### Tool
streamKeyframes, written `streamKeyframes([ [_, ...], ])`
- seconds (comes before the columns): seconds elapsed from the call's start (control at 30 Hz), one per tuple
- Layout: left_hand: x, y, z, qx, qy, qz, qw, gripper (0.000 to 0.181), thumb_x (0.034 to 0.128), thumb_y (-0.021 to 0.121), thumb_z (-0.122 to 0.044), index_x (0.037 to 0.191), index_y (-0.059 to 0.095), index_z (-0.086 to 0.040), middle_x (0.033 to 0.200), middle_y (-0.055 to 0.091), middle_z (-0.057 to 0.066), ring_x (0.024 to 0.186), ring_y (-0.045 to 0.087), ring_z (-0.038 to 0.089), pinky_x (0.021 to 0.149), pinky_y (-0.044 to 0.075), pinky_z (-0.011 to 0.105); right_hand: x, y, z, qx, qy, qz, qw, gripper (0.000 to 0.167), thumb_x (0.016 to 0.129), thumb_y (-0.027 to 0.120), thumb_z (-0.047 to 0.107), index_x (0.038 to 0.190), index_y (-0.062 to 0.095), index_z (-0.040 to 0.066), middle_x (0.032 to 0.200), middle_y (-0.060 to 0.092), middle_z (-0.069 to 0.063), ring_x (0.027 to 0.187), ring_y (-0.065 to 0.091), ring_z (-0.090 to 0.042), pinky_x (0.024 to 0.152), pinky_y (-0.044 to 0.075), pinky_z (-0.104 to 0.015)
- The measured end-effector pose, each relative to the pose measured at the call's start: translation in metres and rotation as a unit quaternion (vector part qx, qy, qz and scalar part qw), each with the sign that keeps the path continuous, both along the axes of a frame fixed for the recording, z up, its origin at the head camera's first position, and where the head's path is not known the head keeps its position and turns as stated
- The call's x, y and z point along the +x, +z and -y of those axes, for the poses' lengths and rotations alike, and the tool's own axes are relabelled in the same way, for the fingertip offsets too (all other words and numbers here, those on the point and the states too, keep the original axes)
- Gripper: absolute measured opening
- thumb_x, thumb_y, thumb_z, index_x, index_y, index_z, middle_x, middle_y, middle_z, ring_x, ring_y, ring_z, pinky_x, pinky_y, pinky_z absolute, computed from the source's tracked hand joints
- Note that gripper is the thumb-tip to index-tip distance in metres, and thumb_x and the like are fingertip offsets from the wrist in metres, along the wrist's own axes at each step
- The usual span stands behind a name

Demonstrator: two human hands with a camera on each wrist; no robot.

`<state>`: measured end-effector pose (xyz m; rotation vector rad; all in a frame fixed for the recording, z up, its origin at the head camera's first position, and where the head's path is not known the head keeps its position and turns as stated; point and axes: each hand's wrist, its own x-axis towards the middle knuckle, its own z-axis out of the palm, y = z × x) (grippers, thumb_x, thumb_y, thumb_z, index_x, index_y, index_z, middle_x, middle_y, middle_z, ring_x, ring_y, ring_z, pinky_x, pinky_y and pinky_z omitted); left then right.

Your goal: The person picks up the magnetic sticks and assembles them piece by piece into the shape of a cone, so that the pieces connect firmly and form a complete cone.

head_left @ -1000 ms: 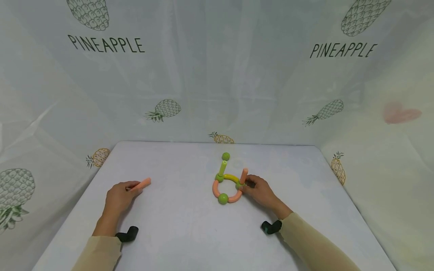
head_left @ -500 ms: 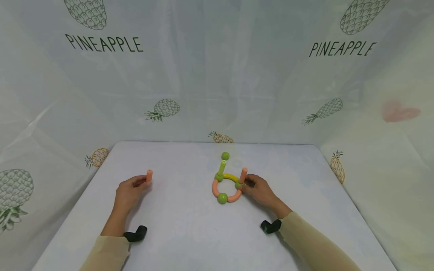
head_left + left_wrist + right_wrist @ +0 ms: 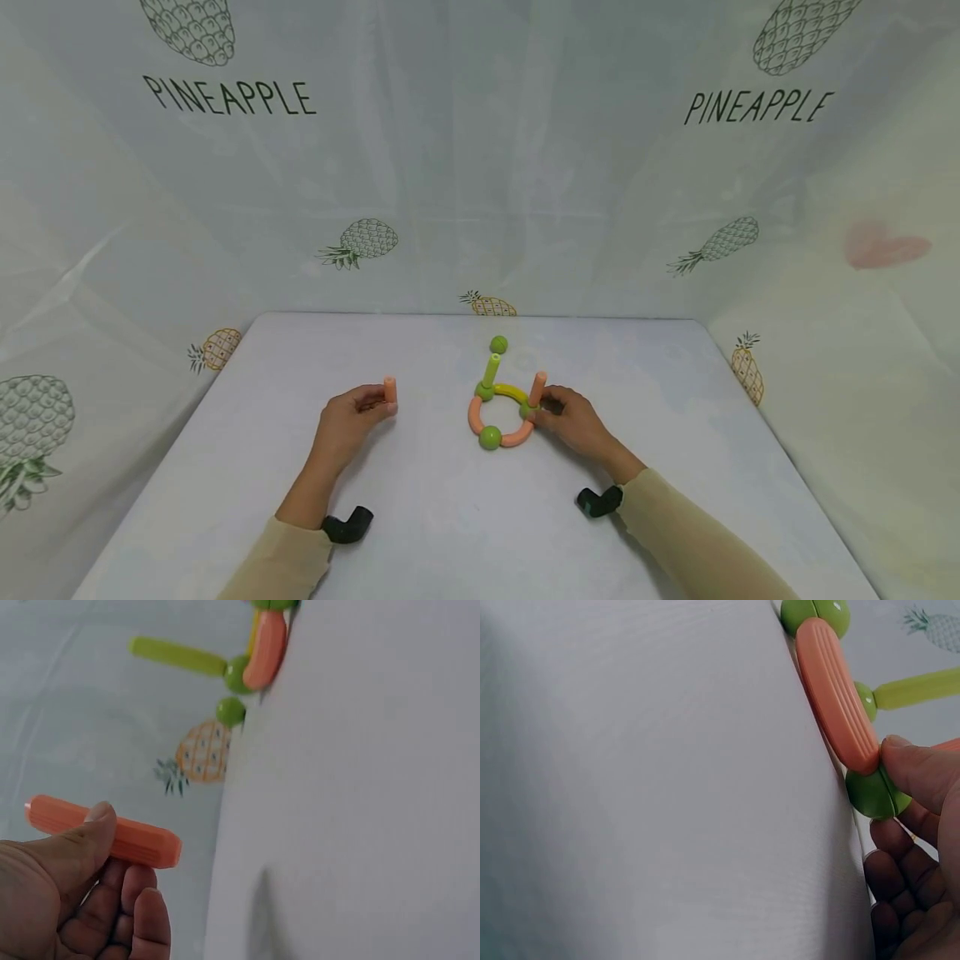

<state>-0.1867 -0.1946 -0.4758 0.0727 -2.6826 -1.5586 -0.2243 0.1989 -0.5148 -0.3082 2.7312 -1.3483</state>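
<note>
My left hand pinches an orange rod between thumb and fingers, holding it upright above the table, left of the ring. The right hand grips the green ball at the right side of a ring lying on the table. Two curved orange pieces and a curved yellow piece join green balls to form this ring. From the gripped ball rises another orange rod. A lime-green rod stands on the back-left ball. The front ball bears no rod.
A loose green ball lies behind the ring on the white table. Around the table's back and sides hangs a pale curtain printed with pineapples. Black wrist cameras sit on both wrists.
My left hand has moved right toward the ring, and the orange rod in it has turned from slanting to upright. The right hand stays at its green ball.
</note>
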Motion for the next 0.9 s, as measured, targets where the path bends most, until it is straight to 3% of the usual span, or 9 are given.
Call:
streamKeyframes([
  [0.43, 0.005, 0.005, -0.081, 0.042, -0.045, -0.021, 0.9979, 0.032, 0.0905, 0.085, -0.019, 0.120, 0.078, -0.011, 0.105, 0.078, 0.000, 0.096, 0.072, 0.015, 0.083, 0.058, 0.031, 0.001, 0.001, 0.001, 0.005, -0.003, 0.000, 1.0000, 0.036, 0.096, 0.079, 0.034, 0.124, 0.071, 0.014, 0.122, 0.069, -0.003, 0.115, 0.063, -0.022, 0.103, 0.050, -0.046],
  [0.63, 0.006, 0.003, -0.104, 0.053, -0.081, -0.038, 0.9946, 0.029, 0.0909, 0.084, -0.018, 0.119, 0.078, -0.012, 0.107, 0.078, 0.000, 0.095, 0.071, 0.013, 0.082, 0.057, 0.027, 0.001, 0.001, 0.001, 0.002, -0.002, -0.001, 1.0000, 0.036, 0.095, 0.079, 0.034, 0.124, 0.071, 0.014, 0.122, 0.070, -0.003, 0.115, 0.063, -0.022, 0.104, 0.050, -0.046],
  [0.9, 0.005, 0.000, -0.123, 0.056, -0.108, -0.037, 0.9919, 0.029, 0.0910, 0.084, -0.021, 0.118, 0.079, -0.011, 0.103, 0.078, 0.000, 0.092, 0.070, 0.011, 0.080, 0.057, 0.025, 0.001, 0.001, 0.001, 0.001, -0.003, -0.002, 1.0000, 0.035, 0.095, 0.079, 0.034, 0.123, 0.071, 0.015, 0.121, 0.069, -0.003, 0.114, 0.062, -0.022, 0.103, 0.050, -0.045],
])
